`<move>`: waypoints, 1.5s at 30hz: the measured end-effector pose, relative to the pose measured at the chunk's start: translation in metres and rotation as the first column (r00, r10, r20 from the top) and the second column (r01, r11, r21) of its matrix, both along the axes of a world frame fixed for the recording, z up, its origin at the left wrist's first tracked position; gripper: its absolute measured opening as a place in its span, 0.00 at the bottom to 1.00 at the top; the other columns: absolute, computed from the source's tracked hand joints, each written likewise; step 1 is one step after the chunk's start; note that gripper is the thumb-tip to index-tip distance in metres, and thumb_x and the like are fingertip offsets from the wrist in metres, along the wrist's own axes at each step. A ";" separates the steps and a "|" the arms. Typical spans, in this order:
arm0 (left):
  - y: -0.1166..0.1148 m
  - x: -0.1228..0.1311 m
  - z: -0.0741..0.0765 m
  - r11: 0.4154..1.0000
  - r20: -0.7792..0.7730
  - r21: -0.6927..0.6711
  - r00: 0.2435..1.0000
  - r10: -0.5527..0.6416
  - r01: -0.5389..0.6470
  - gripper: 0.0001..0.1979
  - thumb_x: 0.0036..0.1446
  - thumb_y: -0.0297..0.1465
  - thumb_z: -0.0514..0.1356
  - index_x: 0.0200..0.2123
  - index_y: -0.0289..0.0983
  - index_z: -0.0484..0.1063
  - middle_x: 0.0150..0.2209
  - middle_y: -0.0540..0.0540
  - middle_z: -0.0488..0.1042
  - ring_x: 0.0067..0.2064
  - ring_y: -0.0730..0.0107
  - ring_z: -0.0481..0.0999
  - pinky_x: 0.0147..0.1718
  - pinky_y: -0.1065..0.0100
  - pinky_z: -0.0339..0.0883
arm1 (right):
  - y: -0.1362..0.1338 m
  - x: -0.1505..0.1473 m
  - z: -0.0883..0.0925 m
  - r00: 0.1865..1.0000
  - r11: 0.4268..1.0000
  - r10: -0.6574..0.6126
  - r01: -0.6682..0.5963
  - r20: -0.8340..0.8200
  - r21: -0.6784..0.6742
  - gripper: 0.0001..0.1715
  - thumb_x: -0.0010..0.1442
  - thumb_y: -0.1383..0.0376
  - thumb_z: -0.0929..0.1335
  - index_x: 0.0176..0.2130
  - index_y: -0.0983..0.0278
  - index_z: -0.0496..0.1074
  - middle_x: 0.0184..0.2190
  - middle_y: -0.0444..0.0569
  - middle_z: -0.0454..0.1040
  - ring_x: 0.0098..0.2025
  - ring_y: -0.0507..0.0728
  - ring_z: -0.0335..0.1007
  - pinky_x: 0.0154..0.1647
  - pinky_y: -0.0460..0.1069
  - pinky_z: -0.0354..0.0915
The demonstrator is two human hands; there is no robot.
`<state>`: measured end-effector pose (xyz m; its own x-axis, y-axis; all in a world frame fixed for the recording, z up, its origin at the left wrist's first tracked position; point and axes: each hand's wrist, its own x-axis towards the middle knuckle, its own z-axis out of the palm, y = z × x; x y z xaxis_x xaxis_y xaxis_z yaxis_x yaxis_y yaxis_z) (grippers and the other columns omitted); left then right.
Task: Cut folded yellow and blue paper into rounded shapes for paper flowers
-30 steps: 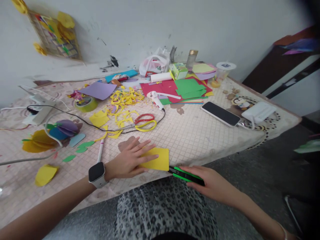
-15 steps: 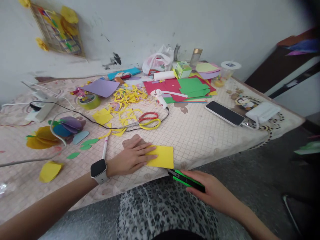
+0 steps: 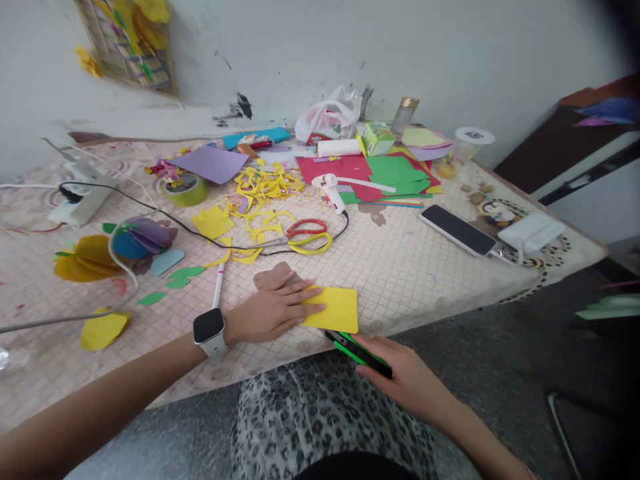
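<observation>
Right grip (image 3: 395, 378) clenched on green craft knife (image 3: 358, 351); yellow paper (image 3: 336, 310) at 10 o'clock, long axis 9–3, under flat, open left hand (image 3: 270, 309).

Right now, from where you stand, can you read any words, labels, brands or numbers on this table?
Nothing here can be read clearly.
Small green box: printing too small to read.
White plastic bag: red print, blurred.
Round white lid: dark label, blurred.
Smartwatch and smartphone: screens dark.
</observation>
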<state>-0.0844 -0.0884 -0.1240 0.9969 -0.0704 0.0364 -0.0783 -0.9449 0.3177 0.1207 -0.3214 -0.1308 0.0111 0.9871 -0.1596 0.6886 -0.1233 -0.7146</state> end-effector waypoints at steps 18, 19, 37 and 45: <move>0.005 -0.001 0.004 0.998 -0.063 -0.050 0.997 -0.045 0.042 0.25 0.69 0.32 0.45 0.68 0.47 0.51 0.70 0.50 0.50 0.71 0.59 0.44 0.68 0.48 0.33 | -0.004 -0.004 0.006 0.997 0.999 0.008 -0.012 -0.083 -0.051 0.27 0.63 0.64 0.65 0.61 0.61 0.66 0.50 0.54 0.77 0.49 0.62 0.75 0.51 0.58 0.71; 0.005 -0.001 0.003 0.998 -0.067 -0.053 0.997 -0.049 0.045 0.25 0.69 0.32 0.45 0.68 0.47 0.50 0.70 0.50 0.50 0.71 0.59 0.43 0.68 0.47 0.33 | -0.002 -0.005 0.005 0.997 0.999 0.001 -0.005 -0.081 -0.048 0.27 0.63 0.64 0.65 0.61 0.61 0.67 0.51 0.54 0.77 0.50 0.62 0.74 0.53 0.59 0.70; 0.000 0.000 0.006 0.991 0.047 -0.128 0.998 0.033 -0.026 0.22 0.67 0.39 0.51 0.63 0.47 0.61 0.65 0.47 0.62 0.68 0.60 0.56 0.67 0.48 0.39 | -0.035 0.036 0.020 0.973 0.973 -0.003 -0.051 -0.232 -0.227 0.26 0.60 0.57 0.70 0.57 0.54 0.71 0.56 0.49 0.74 0.56 0.64 0.71 0.59 0.58 0.65; -0.052 0.032 0.007 0.924 0.088 0.049 0.924 0.373 -0.378 0.28 0.53 0.47 0.64 0.51 0.35 0.70 0.54 0.37 0.72 0.57 0.46 0.68 0.60 0.44 0.55 | 0.014 0.137 0.016 0.909 0.943 -0.334 0.320 0.250 0.095 0.26 0.61 0.54 0.66 0.53 0.65 0.71 0.44 0.54 0.81 0.46 0.66 0.77 0.46 0.59 0.72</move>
